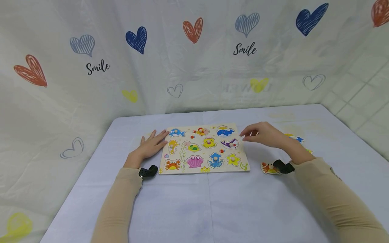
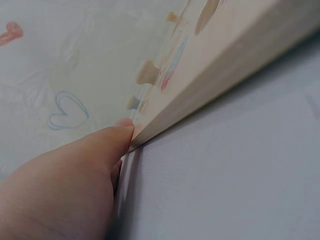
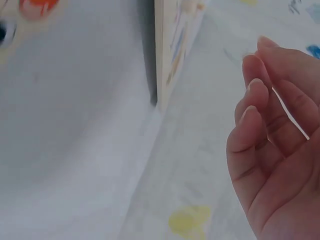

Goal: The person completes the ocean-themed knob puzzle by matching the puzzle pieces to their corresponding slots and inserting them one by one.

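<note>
A light wooden peg puzzle board (image 1: 199, 149) with colourful sea animals lies flat on the table. Spread fingers of my left hand (image 1: 151, 145) touch its left edge, and the left wrist view shows the thumb against the board's side, with small wooden knobs (image 2: 148, 73) standing up from its face. Just off the board's right edge, my right hand (image 1: 260, 134) hovers with fingers loosely bent. In the right wrist view nothing shows between that hand's (image 3: 280, 125) fingers. A loose crab piece (image 1: 269, 168) lies below the right wrist.
More loose puzzle pieces (image 1: 294, 137) lie beyond the right forearm, partly hidden by it. A pale cloth covers the table (image 1: 182, 209). Behind its back edge hangs a white curtain (image 1: 164, 67) printed with hearts. Each wrist carries a black camera (image 1: 149, 171).
</note>
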Demonstrator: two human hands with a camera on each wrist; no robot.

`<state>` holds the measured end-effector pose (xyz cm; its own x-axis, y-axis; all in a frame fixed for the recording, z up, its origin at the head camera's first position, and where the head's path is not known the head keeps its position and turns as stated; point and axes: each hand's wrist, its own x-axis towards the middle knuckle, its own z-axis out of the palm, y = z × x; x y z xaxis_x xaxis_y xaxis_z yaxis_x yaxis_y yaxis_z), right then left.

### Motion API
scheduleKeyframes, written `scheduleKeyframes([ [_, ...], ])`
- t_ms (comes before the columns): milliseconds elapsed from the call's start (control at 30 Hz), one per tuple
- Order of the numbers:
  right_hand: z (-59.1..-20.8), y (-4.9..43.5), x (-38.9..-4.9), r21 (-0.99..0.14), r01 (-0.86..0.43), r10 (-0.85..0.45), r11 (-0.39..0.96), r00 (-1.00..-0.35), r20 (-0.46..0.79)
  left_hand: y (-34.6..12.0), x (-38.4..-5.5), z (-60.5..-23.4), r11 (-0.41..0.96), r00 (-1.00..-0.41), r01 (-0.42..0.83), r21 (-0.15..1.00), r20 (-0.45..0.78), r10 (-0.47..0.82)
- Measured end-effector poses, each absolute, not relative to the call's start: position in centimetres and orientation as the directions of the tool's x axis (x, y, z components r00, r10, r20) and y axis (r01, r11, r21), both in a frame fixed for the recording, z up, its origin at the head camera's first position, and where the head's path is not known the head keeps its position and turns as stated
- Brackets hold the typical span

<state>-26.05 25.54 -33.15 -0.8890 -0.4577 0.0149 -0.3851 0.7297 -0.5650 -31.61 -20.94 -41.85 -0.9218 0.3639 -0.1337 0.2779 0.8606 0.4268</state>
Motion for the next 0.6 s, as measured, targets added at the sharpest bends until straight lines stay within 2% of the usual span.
scheduleKeyframes([
  [333,-32.4,30.7,-26.4,-0.554,-0.285,-0.332,0.782,-0.943,0.016,-21.0,-31.6,-41.8,0.857,-0.921,0.281,0.433,-0.129,0.367],
  [600,-33.7,35.8,-27.2,-0.534,-0.208,-0.287,0.82,-0.956,-0.068,-21.0,-31.7,-41.8,0.86,-0.919,0.284,0.425,-0.135,0.371],
])
